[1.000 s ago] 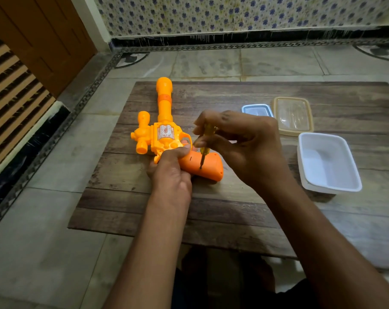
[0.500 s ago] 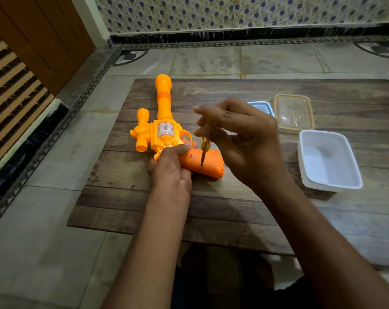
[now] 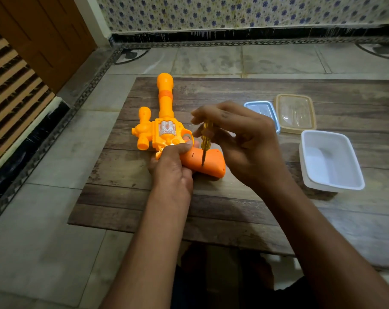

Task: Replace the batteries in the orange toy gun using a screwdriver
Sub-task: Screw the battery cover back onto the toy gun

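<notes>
Left hand (image 3: 171, 168): fingers curled round the toy gun (image 3: 166, 130) where body meets grip, thumb lying across the top, holding it flat on the mat. Right hand (image 3: 240, 139): fingertips pinching the yellow see-through handle of a screwdriver (image 3: 204, 139); the other fingers loosely arched above.

Screwdriver: held upright, its metal tip set down on the upper face of the gun's grip.

Toy gun: orange plastic, lying on its side on the left half of a wood-patterned mat (image 3: 211, 219). Darker orange grip nearest the person, barrel pointing away, its muzzle reaching just past the mat's far edge. A silver patterned panel on the body; any writing on it is too small to read. A short knobbed piece sticks out on its left side.

White tub (image 3: 331, 161): rectangular, open, right of the hands on the mat.

Beige-rimmed clear lid (image 3: 296, 112): flat on the mat beyond the white tub.

Blue-rimmed clear lid (image 3: 260, 110): just left of the beige one, partly hidden by the right hand.

Tiled floor (image 3: 211, 61): beneath and beyond the mat.

Wall (image 3: 233, 12): farthest back, with a blue flower pattern.

No labels or brands legible anywhere.
</notes>
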{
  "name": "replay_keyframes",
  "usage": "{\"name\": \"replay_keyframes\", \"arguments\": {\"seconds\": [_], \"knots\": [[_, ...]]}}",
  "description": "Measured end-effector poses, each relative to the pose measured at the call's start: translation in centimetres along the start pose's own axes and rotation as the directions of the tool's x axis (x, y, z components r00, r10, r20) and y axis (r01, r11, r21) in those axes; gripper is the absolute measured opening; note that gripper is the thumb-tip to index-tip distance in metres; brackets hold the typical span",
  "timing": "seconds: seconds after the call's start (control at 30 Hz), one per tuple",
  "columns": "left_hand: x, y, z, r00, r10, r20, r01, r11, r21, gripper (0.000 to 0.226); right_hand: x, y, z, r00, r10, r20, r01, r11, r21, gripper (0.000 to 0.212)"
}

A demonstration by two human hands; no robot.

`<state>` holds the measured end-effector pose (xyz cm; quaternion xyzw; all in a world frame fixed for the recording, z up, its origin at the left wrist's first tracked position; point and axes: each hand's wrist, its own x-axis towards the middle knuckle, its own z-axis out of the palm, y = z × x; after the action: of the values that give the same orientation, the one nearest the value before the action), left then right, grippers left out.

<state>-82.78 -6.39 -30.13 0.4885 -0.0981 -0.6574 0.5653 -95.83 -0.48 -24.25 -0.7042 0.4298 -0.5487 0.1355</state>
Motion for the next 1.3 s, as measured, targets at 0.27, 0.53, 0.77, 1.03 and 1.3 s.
{"name": "replay_keyframes", "arguments": {"seconds": [0.27, 0.53, 0.77, 1.03, 1.3], "knots": [[-0.2, 0.0, 0.0, 1.0, -0.006, -0.029, 0.006, 1.0, -0.01, 0.1, 0.2, 0.3, 0.5, 0.994, 0.013, -0.112, -0.031, 0.987, -0.157, 0.026], [0.0, 0.1, 0.2, 0.998, -0.06, 0.022, 0.059, 0.998, 0.022, 0.079, -0.3, 0.3, -0.2, 0.997, 0.068, -0.02, -0.067, 0.997, 0.048, 0.032], [0.2, 0.1, -0.1, 0.998, -0.039, 0.045, 0.04, 0.999, -0.029, 0.101, -0.2, 0.2, 0.0, 0.996, 0.083, -0.022, -0.082, 0.995, 0.052, 0.036], [0.8, -0.4, -0.3, 0.999, -0.023, 0.041, 0.025, 0.999, -0.028, 0.11, 0.1, 0.0, 1.1, 0.99, 0.012, -0.139, -0.033, 0.989, -0.147, 0.023], [0.4, 0.1, 0.1, 0.998, -0.046, 0.031, 0.046, 0.999, 0.021, 0.071, -0.3, 0.9, 1.3, 0.98, 0.094, -0.173, -0.104, 0.993, -0.049, 0.024]]}}
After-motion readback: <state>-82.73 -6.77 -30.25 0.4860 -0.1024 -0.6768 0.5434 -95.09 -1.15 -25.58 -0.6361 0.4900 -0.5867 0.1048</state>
